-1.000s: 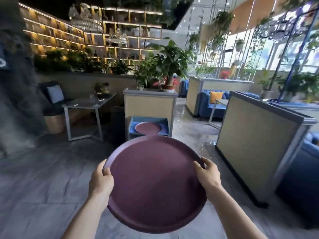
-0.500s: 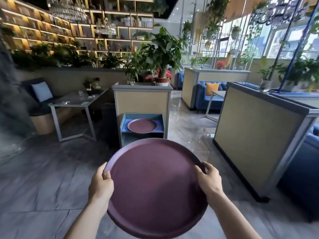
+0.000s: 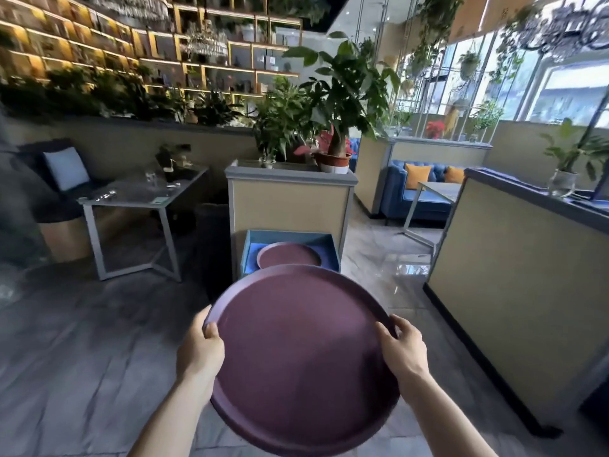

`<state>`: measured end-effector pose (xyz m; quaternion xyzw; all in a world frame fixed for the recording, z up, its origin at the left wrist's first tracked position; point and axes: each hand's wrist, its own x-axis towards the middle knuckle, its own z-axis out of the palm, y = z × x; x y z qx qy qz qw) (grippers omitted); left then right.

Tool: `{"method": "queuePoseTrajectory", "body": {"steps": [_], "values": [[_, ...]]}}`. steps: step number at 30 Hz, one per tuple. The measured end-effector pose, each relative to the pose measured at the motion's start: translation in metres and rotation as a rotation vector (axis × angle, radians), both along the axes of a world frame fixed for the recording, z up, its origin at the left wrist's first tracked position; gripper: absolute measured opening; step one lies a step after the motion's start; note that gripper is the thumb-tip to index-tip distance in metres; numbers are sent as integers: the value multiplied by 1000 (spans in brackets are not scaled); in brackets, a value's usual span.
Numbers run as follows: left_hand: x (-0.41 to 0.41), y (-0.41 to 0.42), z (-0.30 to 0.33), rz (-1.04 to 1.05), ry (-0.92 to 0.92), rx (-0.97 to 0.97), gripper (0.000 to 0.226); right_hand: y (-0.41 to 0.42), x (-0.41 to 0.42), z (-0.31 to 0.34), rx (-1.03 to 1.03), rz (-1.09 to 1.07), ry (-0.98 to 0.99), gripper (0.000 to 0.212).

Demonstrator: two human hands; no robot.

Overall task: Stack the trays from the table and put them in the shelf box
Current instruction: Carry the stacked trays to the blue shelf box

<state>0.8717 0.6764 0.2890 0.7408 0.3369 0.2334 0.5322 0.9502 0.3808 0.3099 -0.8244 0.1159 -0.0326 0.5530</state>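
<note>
Room: café interior, grey stone floor (image 3: 82,357), lit wall shelves far left, windows far right.
Held tray (image 3: 301,357): round, maroon, carried low at near centre, tilted a little.
Left hand (image 3: 201,352): clamped on left rim, thumb over the edge.
Right hand (image 3: 403,349): clamped on right rim, fingers curled over the edge.
Shelf box (image 3: 290,237): blue, open-topped, far centre, set low in a beige cabinet (image 3: 290,202).
Second tray (image 3: 288,255): maroon, lying flat inside shelf box.
Surface (image 3: 145,192): glass-topped, far left, well apart from held tray.
Potted plant (image 3: 334,103): atop the cabinet.
</note>
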Motion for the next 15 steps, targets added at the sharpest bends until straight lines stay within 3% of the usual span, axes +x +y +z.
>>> {"method": "queuePoseTrajectory", "body": {"steps": [15], "values": [[220,98,-28,-59,89,21,42,100,200,-24,-55,-87,57,57]]}}
